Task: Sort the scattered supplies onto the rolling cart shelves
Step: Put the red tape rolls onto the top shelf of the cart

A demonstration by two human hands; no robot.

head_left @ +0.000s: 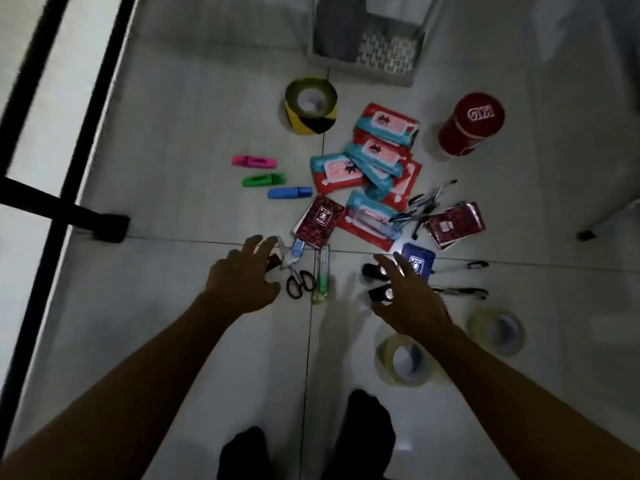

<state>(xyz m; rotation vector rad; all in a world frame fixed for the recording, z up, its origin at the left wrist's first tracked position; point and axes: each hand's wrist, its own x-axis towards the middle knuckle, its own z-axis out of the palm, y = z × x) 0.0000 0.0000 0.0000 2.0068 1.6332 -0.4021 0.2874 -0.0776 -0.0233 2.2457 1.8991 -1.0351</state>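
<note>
Both hands reach down over supplies scattered on the tiled floor (173,133), and neither holds anything. The left hand (242,275) has its fingers spread and relaxed above a small dark object just left of the black-handled scissors (298,277). The right hand (408,296) is likewise open, hovering over two black binder clips (375,284) and the near edge of a blue notebook (419,261).

The supplies sit between the person's feet and the rolling cart (370,39), whose pale mesh shelf stands at the far side. Near the cart are a yellow-and-black hazard tape roll (310,105) and a red tin (472,124). A heap of wet-wipe packs (374,168) lies in the middle, with pink, green and blue highlighters (263,180) to its left and a bundle of pens (426,206) to its right. Two clear tape rolls (403,360) lie near right.

The likely risks: the scissors' blades point away toward a red notebook (318,218), so a careless grab from above could catch a finger. The clips are small and partly hidden under the right hand, so a fumbled pinch could send one skidding across the smooth tile. The loose pens overlap, and lifting one could roll the others away.
</note>
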